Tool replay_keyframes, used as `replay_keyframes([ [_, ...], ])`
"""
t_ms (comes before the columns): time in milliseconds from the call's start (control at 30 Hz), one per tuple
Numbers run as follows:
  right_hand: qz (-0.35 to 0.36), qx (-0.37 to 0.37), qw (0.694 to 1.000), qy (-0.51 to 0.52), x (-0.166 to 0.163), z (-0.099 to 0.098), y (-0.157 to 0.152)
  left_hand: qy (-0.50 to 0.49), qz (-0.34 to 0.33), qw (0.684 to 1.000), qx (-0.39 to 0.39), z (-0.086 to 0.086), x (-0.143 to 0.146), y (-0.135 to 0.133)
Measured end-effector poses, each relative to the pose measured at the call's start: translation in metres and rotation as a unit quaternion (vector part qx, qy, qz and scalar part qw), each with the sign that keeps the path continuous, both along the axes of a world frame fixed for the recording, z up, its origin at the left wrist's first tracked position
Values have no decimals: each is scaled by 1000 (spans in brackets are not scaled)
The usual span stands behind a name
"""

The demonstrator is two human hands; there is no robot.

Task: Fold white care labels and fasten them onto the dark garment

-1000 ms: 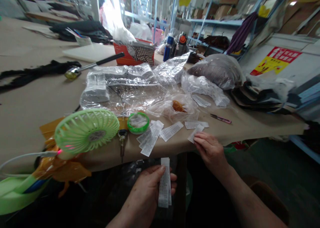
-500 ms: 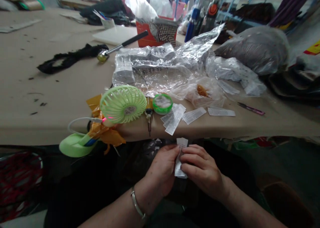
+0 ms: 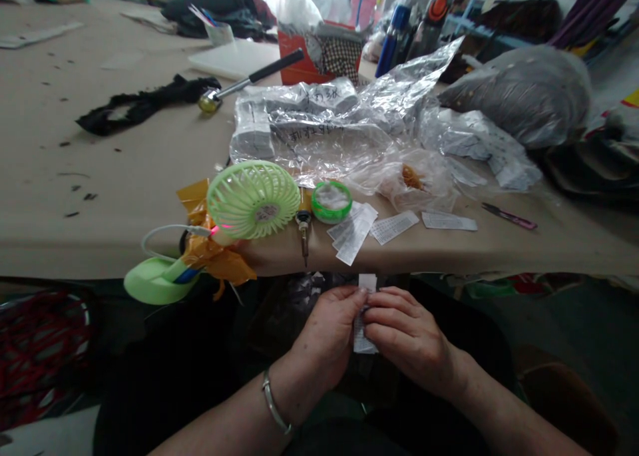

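Observation:
Between my two hands, just below the table's front edge, is a small stack of printed paper labels (image 3: 365,339). My left hand (image 3: 327,329) grips the stack from the left, its thumb pressed near the top. On the other side my right hand (image 3: 412,336) has its fingers curled over the stack's right edge. The labels stand roughly upright, with their top end poking out above the fingertips. On the table in front lie loose printed labels (image 3: 355,235), some overlapping. Close by stands a round green tub (image 3: 331,203) with white wet-looking material inside.
A green fan (image 3: 253,200) is taped at the table edge, beside a screwdriver-like tool (image 3: 304,233). Clear plastic bags (image 3: 319,143) lie behind. Small pink-handled snips (image 3: 509,216) rest at the right. A small hammer (image 3: 249,80) and black fabric strip (image 3: 144,106) lie further back.
The view has shifted slightly, so the table things appear a little to the right and higher. The top ends of the labels, fanned before, look more lined up. Both hands keep their hold.

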State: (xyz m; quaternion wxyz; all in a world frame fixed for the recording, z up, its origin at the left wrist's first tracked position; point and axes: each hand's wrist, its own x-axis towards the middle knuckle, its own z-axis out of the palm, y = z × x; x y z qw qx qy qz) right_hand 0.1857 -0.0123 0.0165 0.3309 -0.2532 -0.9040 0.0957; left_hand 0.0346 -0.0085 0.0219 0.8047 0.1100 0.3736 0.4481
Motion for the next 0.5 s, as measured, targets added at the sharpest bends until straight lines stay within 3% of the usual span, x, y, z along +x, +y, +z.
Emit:
replay_keyframes([
  [67,-15,-48,998,36,1,1,-3,20,-1,1000,0,2,-1,-1],
  [133,-81,-125,984,101,1,3,-3,43,-22,999,-3,4,-2,-2],
  [200,-167,-234,944,164,0,4,-1,66,-48,997,-12,7,-2,-4],
  [267,-208,-357,886,208,-3,5,3,82,-67,994,-19,10,-2,-7],
  [367,-178,-504,804,262,-10,5,9,96,-91,991,1,14,-4,-11],
  [500,-146,-575,733,333,-17,3,9,55,-170,983,43,14,-13,-13],
])
